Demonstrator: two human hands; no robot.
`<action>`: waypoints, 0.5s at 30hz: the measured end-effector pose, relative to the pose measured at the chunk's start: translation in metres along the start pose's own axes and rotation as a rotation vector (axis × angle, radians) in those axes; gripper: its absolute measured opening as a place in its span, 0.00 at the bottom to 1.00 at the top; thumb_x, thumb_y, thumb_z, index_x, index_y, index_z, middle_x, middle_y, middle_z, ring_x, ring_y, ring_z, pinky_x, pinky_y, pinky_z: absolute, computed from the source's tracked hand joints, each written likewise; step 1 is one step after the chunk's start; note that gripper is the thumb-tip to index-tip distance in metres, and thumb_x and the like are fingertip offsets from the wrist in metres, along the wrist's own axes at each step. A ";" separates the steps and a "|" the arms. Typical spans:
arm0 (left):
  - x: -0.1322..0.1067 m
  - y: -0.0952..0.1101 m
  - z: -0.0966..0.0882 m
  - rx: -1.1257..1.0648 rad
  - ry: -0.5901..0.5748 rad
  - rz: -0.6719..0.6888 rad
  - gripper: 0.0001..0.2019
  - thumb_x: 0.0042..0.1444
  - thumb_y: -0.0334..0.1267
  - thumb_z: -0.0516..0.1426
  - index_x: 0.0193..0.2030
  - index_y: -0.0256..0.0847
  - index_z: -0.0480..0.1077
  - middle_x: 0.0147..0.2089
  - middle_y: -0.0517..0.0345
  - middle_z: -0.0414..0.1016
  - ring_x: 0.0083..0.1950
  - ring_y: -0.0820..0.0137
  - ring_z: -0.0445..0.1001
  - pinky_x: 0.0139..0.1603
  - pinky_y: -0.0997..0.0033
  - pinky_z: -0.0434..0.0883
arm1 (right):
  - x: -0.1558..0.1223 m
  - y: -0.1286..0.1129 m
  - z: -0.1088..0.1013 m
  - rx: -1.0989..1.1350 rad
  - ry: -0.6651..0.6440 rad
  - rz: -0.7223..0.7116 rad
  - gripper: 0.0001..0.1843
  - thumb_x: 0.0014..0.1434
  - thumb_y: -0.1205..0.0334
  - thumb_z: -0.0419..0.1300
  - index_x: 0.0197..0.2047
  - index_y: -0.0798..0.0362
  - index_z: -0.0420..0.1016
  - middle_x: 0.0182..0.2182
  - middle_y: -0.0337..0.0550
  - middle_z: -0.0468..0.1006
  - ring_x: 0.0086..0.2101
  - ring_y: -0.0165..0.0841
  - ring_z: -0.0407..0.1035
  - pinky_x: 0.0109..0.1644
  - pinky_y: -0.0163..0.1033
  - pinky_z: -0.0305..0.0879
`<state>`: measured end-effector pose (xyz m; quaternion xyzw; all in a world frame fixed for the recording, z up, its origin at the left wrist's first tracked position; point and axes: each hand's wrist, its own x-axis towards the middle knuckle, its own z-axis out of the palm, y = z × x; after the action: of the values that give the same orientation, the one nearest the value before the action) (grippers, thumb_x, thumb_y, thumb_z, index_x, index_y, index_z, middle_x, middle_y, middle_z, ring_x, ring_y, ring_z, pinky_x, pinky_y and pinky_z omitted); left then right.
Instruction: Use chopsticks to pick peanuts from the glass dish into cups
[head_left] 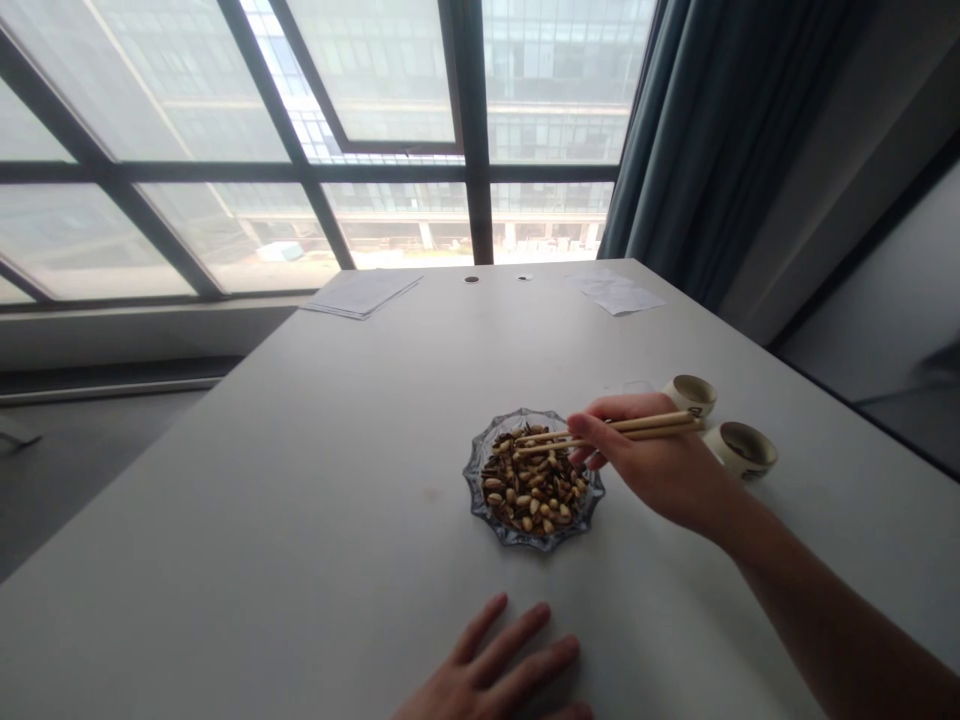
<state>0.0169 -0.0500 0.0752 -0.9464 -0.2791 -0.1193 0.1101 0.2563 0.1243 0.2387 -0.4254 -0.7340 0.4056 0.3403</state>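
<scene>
My right hand point(652, 455) is closed around a pair of wooden chopsticks point(656, 425). Their tips reach over a scalloped glass dish point(474, 495), at the upper part of its contents. Pistachios point(517, 498) and dark-striped seeds that look like sunflower seeds point(551, 480) fill the dish together. Whether the tips pinch a piece is too small to tell. My left hand point(499, 665) lies on the table in front of the dish, fingers spread, with nothing in it. Just beyond my right hand stand two pale cups, a nearer cup point(757, 458) and a farther cup point(705, 398).
The white table point(300, 480) runs toward large windows. Paper sheets lie at its far left point(364, 293) and a second set of papers point(619, 292) at its far right. Two round holes sit near the far edge. A blue curtain point(690, 150) hangs on the right.
</scene>
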 end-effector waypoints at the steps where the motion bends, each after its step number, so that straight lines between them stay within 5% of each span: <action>1: 0.000 0.000 0.000 0.001 -0.003 0.002 0.35 0.71 0.46 0.70 0.80 0.62 0.63 0.82 0.63 0.61 0.79 0.55 0.67 0.79 0.44 0.63 | 0.000 0.000 0.001 -0.004 -0.014 -0.006 0.22 0.69 0.43 0.68 0.34 0.54 0.87 0.27 0.44 0.86 0.30 0.40 0.82 0.34 0.40 0.73; 9: 0.002 0.000 -0.002 -0.024 0.018 -0.010 0.33 0.71 0.46 0.70 0.78 0.61 0.65 0.81 0.63 0.63 0.79 0.56 0.66 0.80 0.45 0.62 | -0.002 -0.002 0.004 -0.005 0.016 -0.052 0.22 0.71 0.45 0.66 0.33 0.53 0.86 0.28 0.44 0.87 0.31 0.39 0.83 0.35 0.38 0.72; 15: 0.003 0.000 0.000 -0.003 0.015 -0.004 0.33 0.72 0.46 0.69 0.79 0.62 0.64 0.82 0.63 0.62 0.79 0.56 0.66 0.79 0.45 0.63 | -0.002 0.000 0.020 0.058 -0.161 -0.123 0.19 0.71 0.49 0.67 0.35 0.54 0.86 0.28 0.41 0.85 0.30 0.34 0.77 0.33 0.34 0.67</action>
<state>0.0198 -0.0486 0.0761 -0.9451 -0.2800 -0.1269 0.1107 0.2399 0.1159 0.2299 -0.3355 -0.7716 0.4380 0.3164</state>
